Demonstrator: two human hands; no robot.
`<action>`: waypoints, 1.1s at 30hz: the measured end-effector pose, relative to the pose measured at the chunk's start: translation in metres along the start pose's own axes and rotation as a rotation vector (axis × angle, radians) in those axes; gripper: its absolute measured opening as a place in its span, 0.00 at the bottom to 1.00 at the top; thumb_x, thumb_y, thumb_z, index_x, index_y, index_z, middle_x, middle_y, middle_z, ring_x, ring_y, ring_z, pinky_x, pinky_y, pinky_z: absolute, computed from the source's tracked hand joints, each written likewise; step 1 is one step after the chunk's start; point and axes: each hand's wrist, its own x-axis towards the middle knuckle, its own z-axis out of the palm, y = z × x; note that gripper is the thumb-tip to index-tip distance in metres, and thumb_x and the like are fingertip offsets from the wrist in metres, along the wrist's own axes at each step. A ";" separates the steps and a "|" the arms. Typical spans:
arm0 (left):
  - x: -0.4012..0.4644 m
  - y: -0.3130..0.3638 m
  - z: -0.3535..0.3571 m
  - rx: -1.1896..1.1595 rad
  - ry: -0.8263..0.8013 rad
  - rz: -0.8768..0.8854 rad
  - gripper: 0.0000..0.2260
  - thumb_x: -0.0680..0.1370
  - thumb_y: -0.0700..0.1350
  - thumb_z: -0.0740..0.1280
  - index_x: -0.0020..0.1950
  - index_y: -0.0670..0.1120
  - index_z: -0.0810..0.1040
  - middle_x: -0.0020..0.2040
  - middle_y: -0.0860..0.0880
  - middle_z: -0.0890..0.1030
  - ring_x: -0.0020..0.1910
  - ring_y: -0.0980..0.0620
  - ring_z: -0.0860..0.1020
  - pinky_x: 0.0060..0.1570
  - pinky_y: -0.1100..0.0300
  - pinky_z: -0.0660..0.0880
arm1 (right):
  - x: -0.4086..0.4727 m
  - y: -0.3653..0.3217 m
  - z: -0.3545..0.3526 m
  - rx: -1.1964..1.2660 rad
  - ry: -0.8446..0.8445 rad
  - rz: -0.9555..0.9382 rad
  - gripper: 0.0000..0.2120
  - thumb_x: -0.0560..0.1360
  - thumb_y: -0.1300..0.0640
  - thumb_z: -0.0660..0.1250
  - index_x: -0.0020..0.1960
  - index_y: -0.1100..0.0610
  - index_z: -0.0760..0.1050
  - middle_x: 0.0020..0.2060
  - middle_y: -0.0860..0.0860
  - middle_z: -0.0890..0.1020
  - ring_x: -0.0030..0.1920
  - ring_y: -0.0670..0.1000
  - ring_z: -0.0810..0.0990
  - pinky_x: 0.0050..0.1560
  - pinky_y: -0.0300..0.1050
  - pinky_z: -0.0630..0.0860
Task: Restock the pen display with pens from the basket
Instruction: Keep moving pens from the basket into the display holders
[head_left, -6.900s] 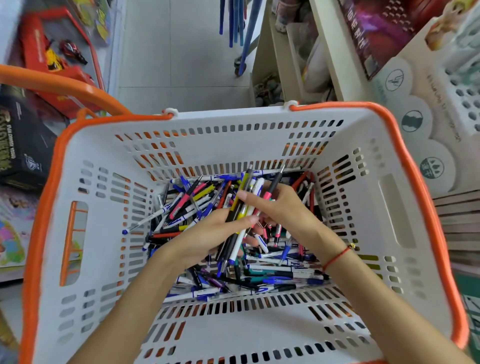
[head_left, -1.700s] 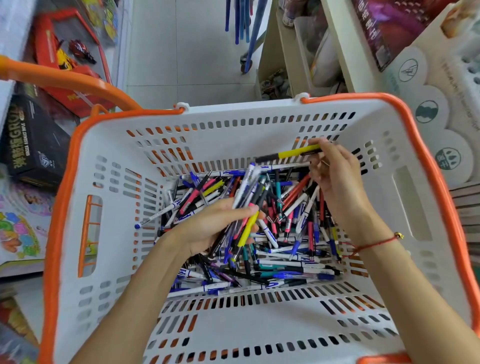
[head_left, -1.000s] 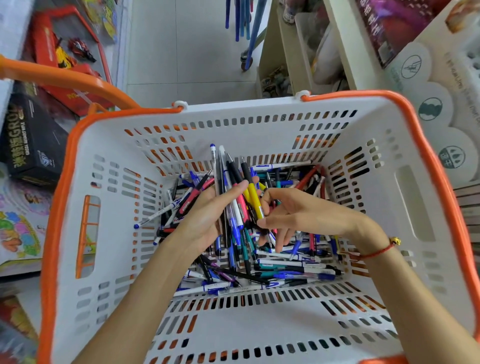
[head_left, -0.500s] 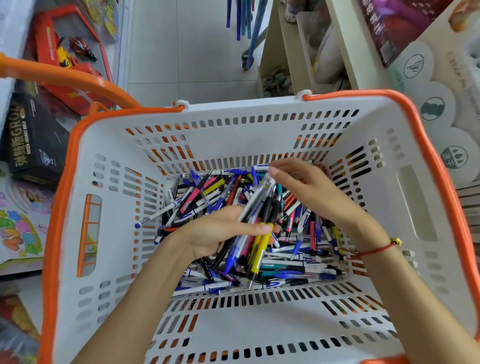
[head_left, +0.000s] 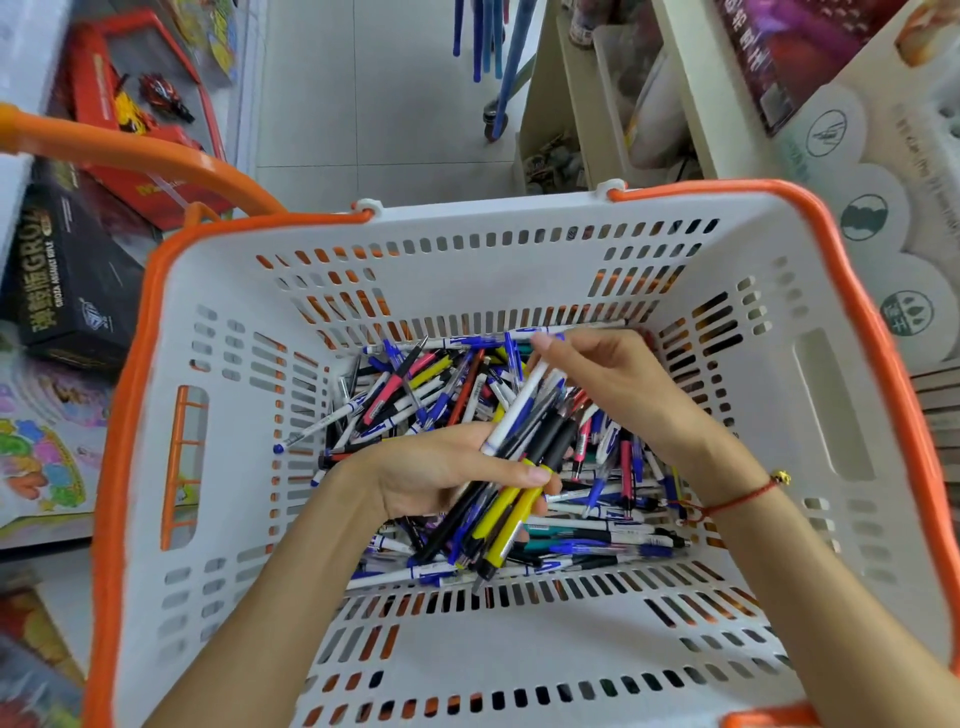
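While the left hand (head_left: 441, 470) clutches a loose pen bundle (head_left: 511, 467) and the right hand (head_left: 608, 374) pinches its white pen (head_left: 514, 410), overfilling could spill pens back into the basket (head_left: 519, 249).

Bright, even light w/ soft shadows only. Wide-angle bend at edges: basket (head_left: 519, 249) rim bows. Slight motion blur at frame edges; centre sharp.

Basket (head_left: 519, 270) near rim cut off
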 end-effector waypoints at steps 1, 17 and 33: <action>0.001 -0.001 -0.001 -0.016 -0.001 -0.003 0.11 0.73 0.41 0.68 0.55 0.43 0.77 0.44 0.51 0.84 0.42 0.55 0.82 0.44 0.62 0.78 | 0.000 -0.002 -0.001 0.020 0.047 -0.009 0.32 0.75 0.42 0.63 0.48 0.75 0.75 0.35 0.72 0.70 0.33 0.63 0.67 0.43 0.30 0.70; 0.015 -0.007 -0.014 -0.550 0.288 0.283 0.13 0.77 0.40 0.63 0.62 0.42 0.73 0.56 0.44 0.83 0.53 0.48 0.83 0.52 0.49 0.81 | 0.003 -0.011 -0.022 0.596 0.268 0.119 0.05 0.80 0.59 0.61 0.51 0.60 0.74 0.36 0.52 0.83 0.33 0.46 0.79 0.35 0.33 0.77; 0.011 -0.009 -0.024 -0.911 0.354 0.399 0.17 0.73 0.40 0.61 0.58 0.43 0.83 0.61 0.43 0.81 0.58 0.45 0.81 0.57 0.46 0.78 | -0.006 -0.011 0.011 0.020 -0.135 0.240 0.05 0.76 0.61 0.69 0.50 0.60 0.75 0.43 0.53 0.87 0.42 0.54 0.86 0.49 0.48 0.82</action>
